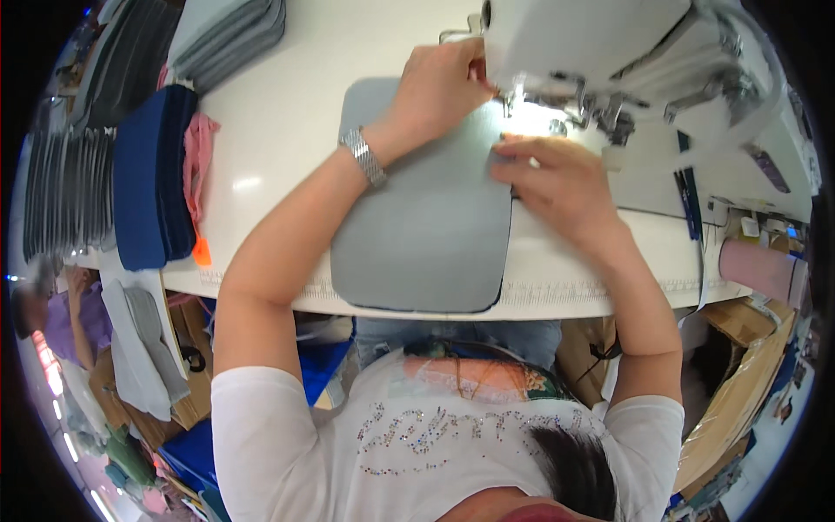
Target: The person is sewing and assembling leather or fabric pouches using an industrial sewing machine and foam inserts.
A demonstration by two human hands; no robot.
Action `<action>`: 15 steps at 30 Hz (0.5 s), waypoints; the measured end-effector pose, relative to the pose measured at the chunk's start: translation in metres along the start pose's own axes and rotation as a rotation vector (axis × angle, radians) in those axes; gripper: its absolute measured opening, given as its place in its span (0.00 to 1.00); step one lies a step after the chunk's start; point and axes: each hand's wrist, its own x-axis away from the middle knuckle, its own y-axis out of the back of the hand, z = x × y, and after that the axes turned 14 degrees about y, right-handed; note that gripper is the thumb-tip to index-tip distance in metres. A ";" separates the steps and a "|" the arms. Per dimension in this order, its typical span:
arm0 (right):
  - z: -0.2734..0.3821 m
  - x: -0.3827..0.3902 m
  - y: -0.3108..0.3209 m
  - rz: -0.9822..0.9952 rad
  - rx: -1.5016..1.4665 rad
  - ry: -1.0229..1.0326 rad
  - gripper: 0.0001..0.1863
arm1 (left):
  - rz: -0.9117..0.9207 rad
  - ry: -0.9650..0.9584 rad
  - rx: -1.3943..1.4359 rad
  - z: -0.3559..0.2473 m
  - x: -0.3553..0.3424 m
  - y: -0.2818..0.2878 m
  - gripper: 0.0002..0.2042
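A grey rectangular panel with rounded corners [417, 244] lies flat on the white sewing table [261, 148], its right edge at the sewing machine [583, 43]. My left hand [444, 87], with a metal watch at the wrist, is at the panel's top right, beside the lit presser foot [508, 104]. Its fingers are bent and pressed together; what they hold is hidden. My right hand [557, 183] is just below the foot, fingertips curled on the panel's right edge.
Stacks of grey [226, 43], dark grey [65, 191] and navy [143, 174] pieces fill the left, with pink fabric [196, 165]. Dark scissors [687, 191] and a pink cylinder [757, 270] are at right. A cardboard box [722, 409] stands below; another person [78, 322] is far left.
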 end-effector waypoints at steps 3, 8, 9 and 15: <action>0.005 -0.002 0.012 -0.028 -0.093 -0.014 0.13 | 0.253 0.238 -0.122 -0.018 0.001 0.021 0.12; 0.036 0.023 0.033 -0.025 -0.009 -0.023 0.11 | 0.194 -0.333 -0.364 -0.026 0.090 0.054 0.09; 0.045 0.033 0.032 -0.057 -0.100 -0.032 0.10 | 0.305 -0.316 -0.330 -0.035 0.117 0.061 0.10; 0.095 0.070 0.022 -0.157 -0.306 0.020 0.11 | 0.466 -0.323 -0.358 -0.064 0.172 0.061 0.13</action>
